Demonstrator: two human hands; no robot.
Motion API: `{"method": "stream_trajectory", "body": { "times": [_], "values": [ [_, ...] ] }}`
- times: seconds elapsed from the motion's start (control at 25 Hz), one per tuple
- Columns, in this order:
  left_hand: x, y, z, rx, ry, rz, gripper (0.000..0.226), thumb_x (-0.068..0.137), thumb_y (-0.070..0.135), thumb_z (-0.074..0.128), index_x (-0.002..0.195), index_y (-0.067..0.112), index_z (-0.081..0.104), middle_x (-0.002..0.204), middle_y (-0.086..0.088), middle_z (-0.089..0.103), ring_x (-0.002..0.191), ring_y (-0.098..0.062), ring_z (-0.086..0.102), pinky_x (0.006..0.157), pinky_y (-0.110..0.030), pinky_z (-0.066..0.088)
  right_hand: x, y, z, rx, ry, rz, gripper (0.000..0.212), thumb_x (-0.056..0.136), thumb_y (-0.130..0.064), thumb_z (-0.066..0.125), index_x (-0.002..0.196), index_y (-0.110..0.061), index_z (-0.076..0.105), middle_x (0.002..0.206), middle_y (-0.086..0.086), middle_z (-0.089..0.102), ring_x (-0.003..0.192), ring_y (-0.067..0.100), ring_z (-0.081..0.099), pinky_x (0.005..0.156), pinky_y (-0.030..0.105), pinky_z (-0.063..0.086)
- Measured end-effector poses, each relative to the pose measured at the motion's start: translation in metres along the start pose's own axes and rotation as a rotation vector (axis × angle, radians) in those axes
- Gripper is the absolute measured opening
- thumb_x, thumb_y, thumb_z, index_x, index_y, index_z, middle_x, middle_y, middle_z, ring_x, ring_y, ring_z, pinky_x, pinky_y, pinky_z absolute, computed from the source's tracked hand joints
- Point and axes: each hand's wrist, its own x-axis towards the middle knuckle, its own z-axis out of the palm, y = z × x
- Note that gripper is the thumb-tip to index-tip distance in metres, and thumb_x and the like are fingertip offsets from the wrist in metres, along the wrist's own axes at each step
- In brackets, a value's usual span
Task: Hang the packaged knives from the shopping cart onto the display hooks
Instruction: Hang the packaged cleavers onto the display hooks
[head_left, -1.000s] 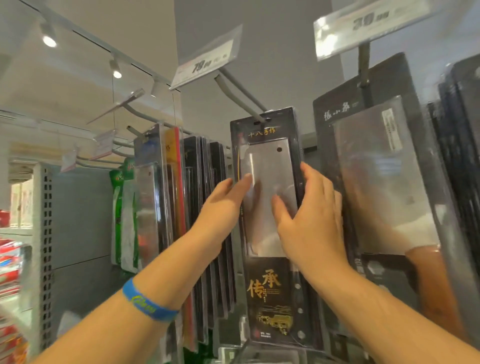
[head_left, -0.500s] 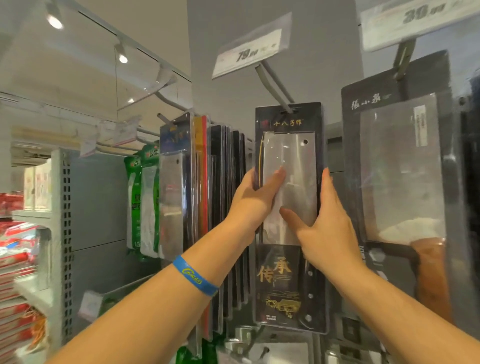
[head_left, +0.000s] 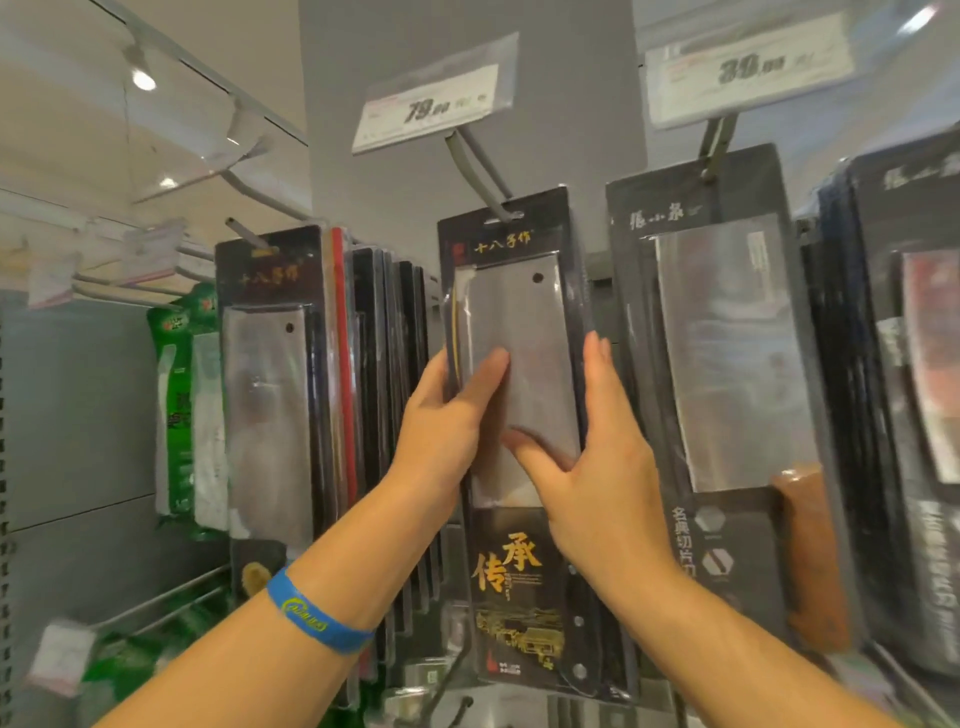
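Grey back wall (head_left: 571, 130) fills upper centre of view. Right of centre: big dark cleaver pack (head_left: 727, 338), brown handle at its lower right, hung under the 39 price tag (head_left: 748, 67). More dark packs (head_left: 914, 364) stacked at far right edge, blurred. Left of centre: row of dark packs (head_left: 270, 389) hung front to back; front one shows a cleaver blade w/ a hole near its top. Task item: knife pack (head_left: 524, 306), black card w/ gold characters, clear blister over a cleaver. Centre frame, upright, top slot on the hook (head_left: 478, 166); wire enters slot at card top, pack sits at front end of wire, apart from neighbours on both sides. L hand (head_left: 441, 415) at pack's left edge, approx mid-height: thumb laid across blister front, other fingers go behind the edge, out of sight, so a pinch grip on the pack. R hand (head_left: 608, 467) at right edge, a bit lower: thumb spread wide, tip pressed on blister front just below L thumb; four fingers straight, close together, pointing up along the right edge and touching it. Green packs (head_left: 179, 415) hang beyond the left row. 79 price tag (head_left: 436, 98) sits above the hook, tilted. Blue wristband (head_left: 317, 618) on L wrist, yellow print, unreadable.
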Motion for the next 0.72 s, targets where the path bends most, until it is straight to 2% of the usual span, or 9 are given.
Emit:
{"method": "stream_trajectory", "body": {
  "times": [0.08, 0.2, 0.28, 0.36, 0.44, 0.52, 0.6, 0.68, 0.72],
  "values": [
    [-0.003, 0.000, -0.001, -0.003, -0.001, 0.040, 0.040, 0.088, 0.042, 0.072, 0.126, 0.036, 0.063, 0.114, 0.010, 0.074, 0.102, -0.010, 0.073, 0.078, -0.029, 0.061, -0.002, -0.004, -0.001, -0.021, -0.005, -0.019, 0.103, 0.088, -0.040, 0.077, 0.160, -0.046, 0.002, 0.168, -0.023, 0.008, 0.152, -0.003, 0.011, 0.125, 0.034, 0.024],
    [-0.008, 0.004, -0.005, 0.052, 0.025, 0.114, 0.039, 0.086, 0.051, 0.072, 0.123, 0.040, 0.062, 0.111, 0.014, 0.074, 0.099, -0.006, 0.072, 0.072, -0.023, 0.060, -0.007, -0.010, 0.000, -0.032, -0.023, -0.049, 0.103, 0.090, -0.044, 0.073, 0.156, -0.052, -0.005, 0.167, -0.026, 0.002, 0.151, -0.009, 0.005, 0.123, 0.021, 0.017],
    [-0.013, 0.008, -0.010, 0.115, 0.041, 0.142, 0.047, 0.079, 0.064, 0.072, 0.120, 0.043, 0.062, 0.110, 0.017, 0.073, 0.100, -0.005, 0.072, 0.070, -0.023, 0.060, -0.012, -0.014, 0.000, -0.018, -0.034, -0.083, 0.101, 0.091, -0.043, 0.072, 0.151, -0.057, -0.008, 0.166, -0.029, -0.001, 0.145, -0.020, 0.000, 0.113, 0.002, 0.011],
    [-0.018, 0.012, -0.015, 0.137, 0.046, 0.160, 0.050, 0.075, 0.067, 0.070, 0.119, 0.044, 0.062, 0.112, 0.014, 0.073, 0.102, -0.007, 0.072, 0.078, -0.028, 0.059, -0.016, -0.017, 0.001, 0.011, -0.035, -0.120, 0.101, 0.091, -0.039, 0.074, 0.149, -0.057, -0.007, 0.166, -0.029, -0.002, 0.139, -0.028, -0.003, 0.102, -0.008, 0.008],
    [-0.021, 0.016, -0.019, 0.165, 0.053, 0.185, 0.045, 0.076, 0.066, 0.071, 0.116, 0.046, 0.063, 0.111, 0.015, 0.074, 0.101, -0.006, 0.072, 0.078, -0.027, 0.057, -0.018, -0.019, 0.002, 0.045, -0.037, -0.141, 0.101, 0.092, -0.035, 0.075, 0.150, -0.054, -0.005, 0.167, -0.027, 0.000, 0.140, -0.027, -0.002, 0.100, -0.010, 0.009],
    [-0.024, 0.018, -0.020, 0.190, 0.062, 0.215, 0.045, 0.077, 0.066, 0.072, 0.114, 0.045, 0.061, 0.108, 0.017, 0.074, 0.097, -0.004, 0.072, 0.070, -0.021, 0.059, -0.019, -0.020, 0.000, 0.071, -0.045, -0.139, 0.100, 0.092, -0.032, 0.075, 0.149, -0.052, -0.004, 0.167, -0.026, 0.001, 0.143, -0.024, -0.001, 0.102, -0.008, 0.009],
    [-0.026, 0.018, -0.019, 0.197, 0.069, 0.232, 0.045, 0.076, 0.061, 0.071, 0.115, 0.040, 0.060, 0.106, 0.015, 0.074, 0.095, -0.004, 0.073, 0.068, -0.015, 0.057, -0.020, -0.020, -0.002, 0.093, -0.060, -0.124, 0.100, 0.092, -0.032, 0.075, 0.149, -0.054, -0.003, 0.167, -0.028, 0.001, 0.143, -0.023, 0.000, 0.104, -0.007, 0.008],
    [-0.027, 0.018, -0.021, 0.197, 0.080, 0.251, 0.044, 0.080, 0.057, 0.072, 0.116, 0.034, 0.062, 0.106, 0.011, 0.075, 0.095, -0.007, 0.073, 0.069, -0.016, 0.057, -0.021, -0.022, -0.003, 0.120, -0.084, -0.115, 0.095, 0.092, -0.041, 0.073, 0.148, -0.059, -0.001, 0.165, -0.032, 0.001, 0.144, -0.022, 0.001, 0.106, -0.005, 0.008],
    [-0.027, 0.019, -0.022, 0.196, 0.080, 0.249, 0.046, 0.082, 0.059, 0.072, 0.118, 0.032, 0.063, 0.107, 0.010, 0.075, 0.097, -0.008, 0.073, 0.071, -0.019, 0.058, -0.021, -0.023, -0.003, 0.158, -0.096, -0.096, 0.088, 0.092, -0.052, 0.068, 0.147, -0.063, 0.001, 0.164, -0.035, 0.003, 0.144, -0.022, 0.003, 0.109, -0.003, 0.010]
  ]
}}
